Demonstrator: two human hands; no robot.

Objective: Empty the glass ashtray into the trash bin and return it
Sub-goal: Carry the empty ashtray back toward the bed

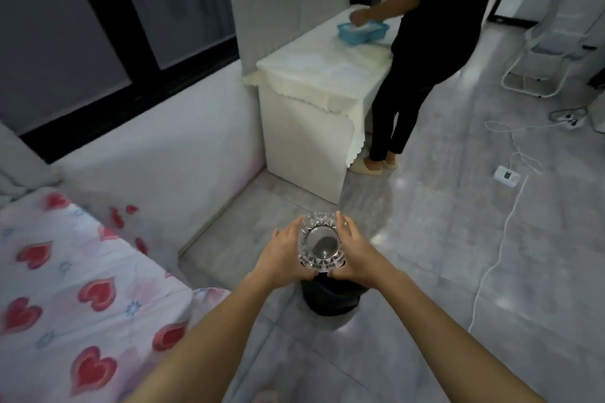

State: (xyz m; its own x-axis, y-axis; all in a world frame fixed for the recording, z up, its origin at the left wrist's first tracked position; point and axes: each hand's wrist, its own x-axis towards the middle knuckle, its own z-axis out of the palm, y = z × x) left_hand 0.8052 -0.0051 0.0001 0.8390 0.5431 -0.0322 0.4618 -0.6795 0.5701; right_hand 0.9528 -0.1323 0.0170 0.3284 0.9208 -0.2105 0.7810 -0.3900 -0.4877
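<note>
Both hands, left (283,253) and right (355,253), clasp the glass ashtray (321,241) between them above the trash bin (329,296).

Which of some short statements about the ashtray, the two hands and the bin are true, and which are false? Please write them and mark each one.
1. Both hands hold the glass ashtray. True: the left hand and the right hand grip it from opposite sides.
2. The ashtray is above the dark trash bin. True.
3. The ashtray rests on the bed. False: it is held in the air; the heart-patterned bed cover lies to the left.
4. The trash bin stands on the white table. False: it stands on the grey floor.
5. Another person stands at the white table. True.
</note>
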